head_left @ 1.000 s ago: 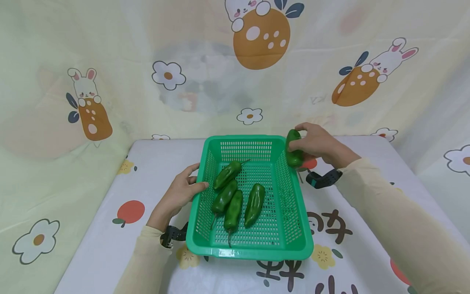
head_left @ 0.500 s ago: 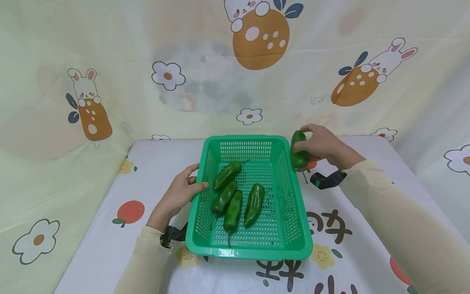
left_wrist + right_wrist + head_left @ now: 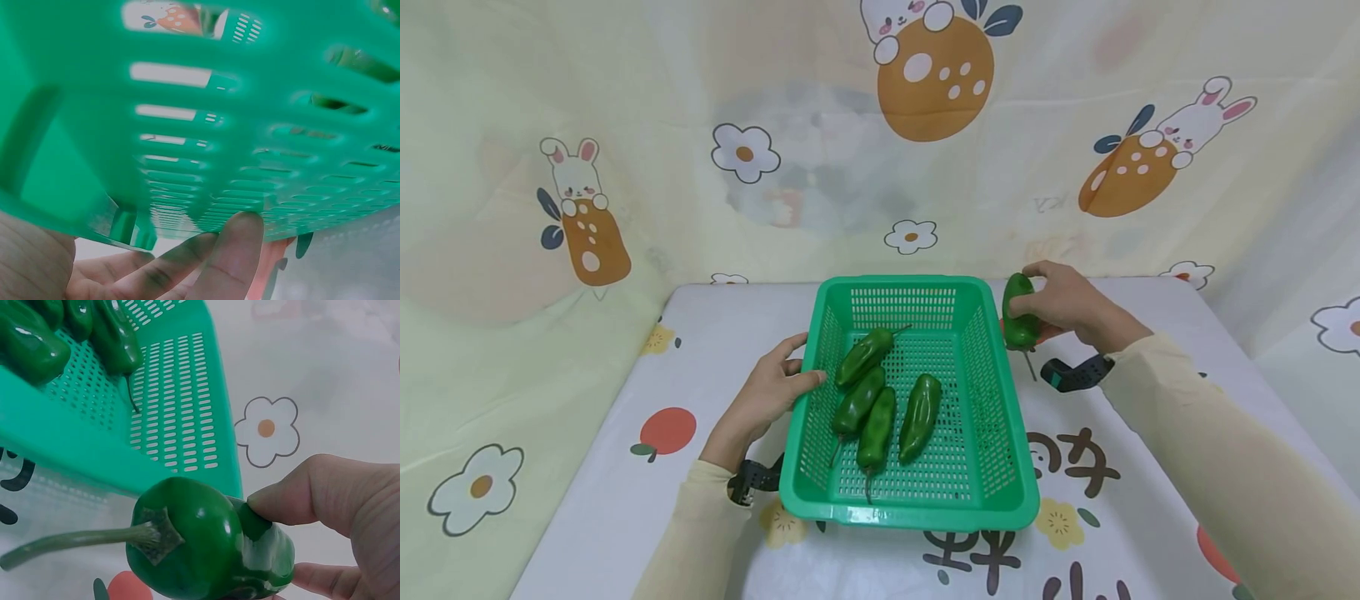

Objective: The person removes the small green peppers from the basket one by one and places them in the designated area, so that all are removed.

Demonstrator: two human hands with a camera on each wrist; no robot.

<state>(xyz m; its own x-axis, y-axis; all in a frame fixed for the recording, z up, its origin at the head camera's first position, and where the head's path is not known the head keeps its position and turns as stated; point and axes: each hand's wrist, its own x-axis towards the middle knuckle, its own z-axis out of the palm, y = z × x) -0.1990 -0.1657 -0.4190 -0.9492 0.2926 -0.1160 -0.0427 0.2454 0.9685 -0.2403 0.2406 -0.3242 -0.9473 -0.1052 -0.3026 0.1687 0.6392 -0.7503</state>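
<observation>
Beyond the right rim of a green plastic basket (image 3: 910, 521), my right hand (image 3: 1069, 302) holds a green pepper (image 3: 1019, 312) between thumb and fingers. The pepper's stem points down toward me; in the right wrist view the held pepper (image 3: 187, 540) shows its stem end and glossy skin. My left hand (image 3: 767, 387) grips the basket's left side, thumb over the rim and fingers outside. Seen from the left wrist, the fingers (image 3: 234, 256) lie against the slotted wall. Several more peppers (image 3: 920, 419) lie in the basket, mostly toward its left half.
A white patterned cloth (image 3: 625, 500) with fruit, flower and character prints covers the table. Behind it hangs a pale curtain (image 3: 820, 200) with rabbit and flower prints, close to the basket's far side. Wrist cameras (image 3: 1075, 373) are strapped on both arms.
My right hand has carried the pepper right and slightly toward me, from over the basket's right rim to outside it. The left hand and basket have stayed put.
</observation>
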